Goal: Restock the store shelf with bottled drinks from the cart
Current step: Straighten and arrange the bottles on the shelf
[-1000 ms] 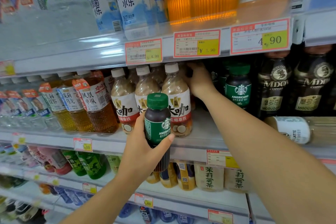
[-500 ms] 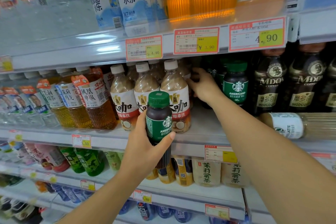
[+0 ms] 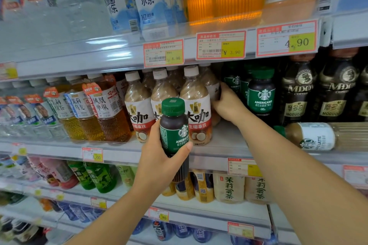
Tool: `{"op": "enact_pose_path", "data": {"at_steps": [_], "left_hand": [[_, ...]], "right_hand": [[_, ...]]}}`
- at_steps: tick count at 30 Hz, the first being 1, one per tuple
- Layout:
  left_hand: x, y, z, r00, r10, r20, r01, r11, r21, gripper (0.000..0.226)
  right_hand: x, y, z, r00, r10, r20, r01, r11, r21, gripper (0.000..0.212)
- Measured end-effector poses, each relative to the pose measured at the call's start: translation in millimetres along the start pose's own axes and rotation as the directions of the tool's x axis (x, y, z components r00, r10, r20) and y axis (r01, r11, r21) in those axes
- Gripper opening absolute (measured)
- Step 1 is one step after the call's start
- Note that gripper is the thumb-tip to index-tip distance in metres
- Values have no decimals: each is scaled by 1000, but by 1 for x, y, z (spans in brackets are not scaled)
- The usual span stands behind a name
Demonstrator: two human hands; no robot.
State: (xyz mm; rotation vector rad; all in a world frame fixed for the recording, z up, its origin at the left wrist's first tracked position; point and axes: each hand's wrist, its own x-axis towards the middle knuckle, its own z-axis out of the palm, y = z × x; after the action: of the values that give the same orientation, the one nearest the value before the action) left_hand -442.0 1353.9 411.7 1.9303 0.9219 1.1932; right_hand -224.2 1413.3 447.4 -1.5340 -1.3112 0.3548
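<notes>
Our left fingers [image 3: 184,148] wrap around a dark Americano bottle [image 3: 174,131] with a green cap, which our left hand [image 3: 161,162] holds upright in front of the shelf [image 3: 225,145]. Our right hand [image 3: 227,103] reaches onto that shelf, its fingers curled around a milky coffee bottle [image 3: 213,87] behind the front row of latte bottles [image 3: 196,105]. Just right of that hand stands another Americano bottle on the shelf [image 3: 261,91], with a latte bottle lying on its side [image 3: 310,137] nearby.
</notes>
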Motion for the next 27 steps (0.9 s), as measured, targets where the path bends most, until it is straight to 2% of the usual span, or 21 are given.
{"op": "enact_pose_path", "data": {"at_steps": [8,12,17,19,23,25,27], "left_hand": [[1,5,3,1000,22,9,-22,1000,-15,53],[1,4,1,1000,17,5,-16,1000,-25,55],[3,3,-2,1000,7,3,-7,999,-38,58],[4,3,-2,1000,5,3,-5,999,-46,58],[4,4,-5,1000,9,10,-8,999,-38,55],[4,5,-7,1000,9,3,-9,999,-34,54],[4,5,-8,1000,11,-9,-11,999,-38,54]], "right_hand": [[-13,-2,-8,1000,4,29,-5,999,37,59],[-16,-5,-9,1000,-20,14,21,1000,-10,57],[-10,-25,-11,964,-126,-234,103,989,-108,53],[-2,-31,-7,954,-130,-269,99,987,-126,55],[5,-36,-5,968,-70,-240,39,991,-130,53],[8,-39,-10,981,-74,-181,51,990,-132,45],[11,-42,-15,994,-52,-97,47,997,-57,42]]}}
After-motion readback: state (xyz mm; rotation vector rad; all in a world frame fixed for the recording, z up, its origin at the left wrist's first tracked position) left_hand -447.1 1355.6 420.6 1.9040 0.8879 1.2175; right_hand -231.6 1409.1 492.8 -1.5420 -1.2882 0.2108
